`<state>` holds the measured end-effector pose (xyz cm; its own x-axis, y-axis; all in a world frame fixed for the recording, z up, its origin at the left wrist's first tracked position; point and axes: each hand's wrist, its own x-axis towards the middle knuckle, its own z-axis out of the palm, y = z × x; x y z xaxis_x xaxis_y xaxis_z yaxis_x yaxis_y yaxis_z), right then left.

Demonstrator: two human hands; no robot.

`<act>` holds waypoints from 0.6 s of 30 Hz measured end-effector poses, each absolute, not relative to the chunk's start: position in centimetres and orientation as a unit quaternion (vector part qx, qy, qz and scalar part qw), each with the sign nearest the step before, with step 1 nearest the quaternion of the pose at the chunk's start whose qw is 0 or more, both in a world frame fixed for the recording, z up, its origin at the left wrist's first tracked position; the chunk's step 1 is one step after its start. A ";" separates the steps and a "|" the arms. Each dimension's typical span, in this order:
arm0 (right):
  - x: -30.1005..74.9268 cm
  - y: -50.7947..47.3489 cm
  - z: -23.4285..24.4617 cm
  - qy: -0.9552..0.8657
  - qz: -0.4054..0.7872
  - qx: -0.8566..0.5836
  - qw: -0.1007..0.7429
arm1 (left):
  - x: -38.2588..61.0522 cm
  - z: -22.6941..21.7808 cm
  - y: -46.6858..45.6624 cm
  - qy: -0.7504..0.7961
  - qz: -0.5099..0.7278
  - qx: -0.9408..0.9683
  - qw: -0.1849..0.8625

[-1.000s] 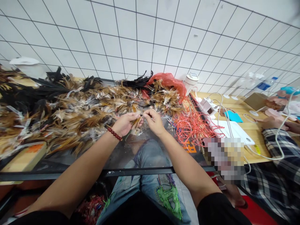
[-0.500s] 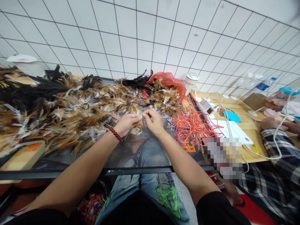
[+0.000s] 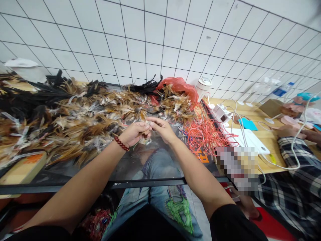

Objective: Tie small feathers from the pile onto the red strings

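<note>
My left hand (image 3: 134, 131), with a red bead bracelet (image 3: 121, 143) on the wrist, is closed round a small bunch of brown feathers (image 3: 145, 134) above the glass tabletop (image 3: 140, 167). My right hand (image 3: 162, 129) meets it fingertip to fingertip and pinches at the top of that same bunch. Just behind both hands lies a wide heap of brown, black and white feathers (image 3: 75, 117).
A tangle of red rubber bands (image 3: 208, 134) lies right of my hands, a red plastic bag (image 3: 180, 87) behind. Further right are a white cup (image 3: 203, 87), white cables (image 3: 238, 117) and a wooden table (image 3: 265, 137), where another person in a plaid sleeve (image 3: 298, 157) sits.
Both hands have stayed together at the feather bunch and risen slightly. My right fingers have shifted over the top of the bunch.
</note>
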<state>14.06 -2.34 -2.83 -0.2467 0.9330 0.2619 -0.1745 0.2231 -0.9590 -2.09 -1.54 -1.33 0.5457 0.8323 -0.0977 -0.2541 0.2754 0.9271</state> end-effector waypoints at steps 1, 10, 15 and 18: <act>14.2 -2.4 -2.6 -0.584 0.539 -0.318 0.516 | -2.2 -1.4 -1.5 0.300 0.361 0.480 0.741; 14.1 -2.1 -2.6 -0.543 0.538 -0.328 0.556 | -1.5 -1.2 -1.7 0.337 0.365 0.484 0.720; 14.0 -1.9 -2.9 -0.583 0.434 -0.383 0.571 | -1.0 -1.4 -1.8 0.361 0.399 0.557 0.633; 13.7 -2.1 -2.8 -0.592 0.402 -0.384 0.583 | -0.9 -1.5 -1.8 0.374 0.411 0.588 0.587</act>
